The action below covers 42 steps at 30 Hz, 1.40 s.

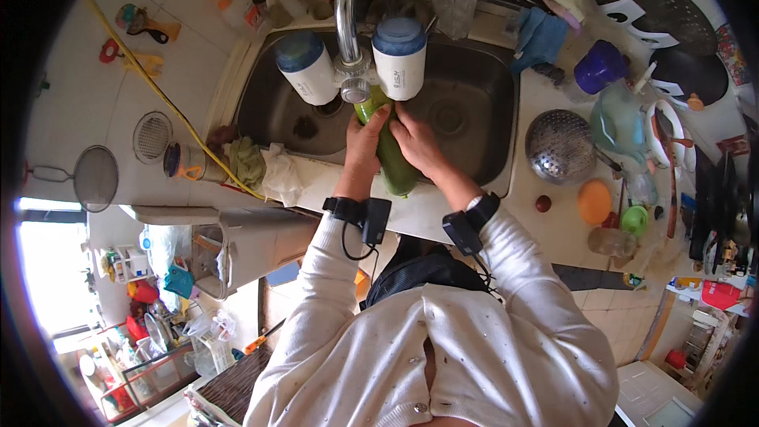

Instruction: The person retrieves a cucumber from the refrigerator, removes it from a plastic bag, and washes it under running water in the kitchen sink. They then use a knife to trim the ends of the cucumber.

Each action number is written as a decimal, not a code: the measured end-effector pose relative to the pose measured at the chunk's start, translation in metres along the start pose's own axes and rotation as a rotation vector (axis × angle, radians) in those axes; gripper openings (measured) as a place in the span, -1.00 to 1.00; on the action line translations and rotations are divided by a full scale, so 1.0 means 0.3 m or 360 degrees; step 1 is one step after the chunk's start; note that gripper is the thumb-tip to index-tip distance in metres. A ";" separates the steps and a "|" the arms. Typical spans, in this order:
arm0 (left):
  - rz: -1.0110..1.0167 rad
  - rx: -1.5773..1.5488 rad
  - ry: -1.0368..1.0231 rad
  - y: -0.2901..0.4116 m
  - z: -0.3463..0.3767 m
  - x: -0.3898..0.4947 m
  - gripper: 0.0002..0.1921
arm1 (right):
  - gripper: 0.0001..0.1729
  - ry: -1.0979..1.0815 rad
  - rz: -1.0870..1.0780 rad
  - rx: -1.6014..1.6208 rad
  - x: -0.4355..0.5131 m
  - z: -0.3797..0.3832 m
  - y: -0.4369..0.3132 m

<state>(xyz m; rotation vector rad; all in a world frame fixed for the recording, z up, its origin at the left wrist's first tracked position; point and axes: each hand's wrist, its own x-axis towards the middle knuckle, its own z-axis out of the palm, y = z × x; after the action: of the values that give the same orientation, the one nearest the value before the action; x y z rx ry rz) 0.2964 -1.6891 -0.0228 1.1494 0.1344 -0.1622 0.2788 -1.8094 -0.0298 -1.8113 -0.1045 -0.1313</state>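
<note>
A long green gourd-like vegetable point(394, 160) is held over the double-bowl steel sink point(498, 154), its upper end under the faucet point(348, 18). My left hand point(363, 145) grips it from the left side, thumb on top. From the right, my right hand point(418, 142) lies against it with the fingers curled near its upper part. The lower end of the vegetable reaches over the counter's front edge. Two white filter units with blue caps, one at the left point(305, 68) and one at the right point(399, 59), flank the spout just above my hands. Whether water runs is hidden.
A perforated steel ladle point(560, 146), a purple cup point(600, 66) and an orange oval item point(594, 201) stand on the right counter. Left of my arms are a green cloth point(247, 163), a jar point(193, 162) and a yellow hose point(172, 108). A bin point(255, 246) is below.
</note>
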 end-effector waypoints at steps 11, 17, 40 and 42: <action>0.0109 -0.0363 0.0317 -0.075 0.042 0.049 -0.51 | -0.04 -0.0145 -0.0084 -0.0464 -0.118 -0.074 0.012; -0.0067 0.0079 0.0412 -0.115 0.049 0.085 -0.42 | -0.16 -0.0058 -0.0142 -0.0970 -0.061 -0.029 0.005; 0.0476 -0.0178 0.0813 -0.020 -0.127 0.294 -0.67 | -0.21 0.0037 -0.0415 -0.1472 0.154 0.148 -0.024; 0.0362 0.0136 0.0467 -0.019 -0.157 0.290 -0.55 | -0.22 -0.0114 -0.0280 -0.0968 0.184 0.139 -0.003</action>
<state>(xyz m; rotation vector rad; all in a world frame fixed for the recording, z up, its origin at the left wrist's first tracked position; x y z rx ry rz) 0.3795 -1.6533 -0.0632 1.2600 0.2566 0.2057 0.3347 -1.7686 -0.0308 -2.4137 -0.3010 -0.2420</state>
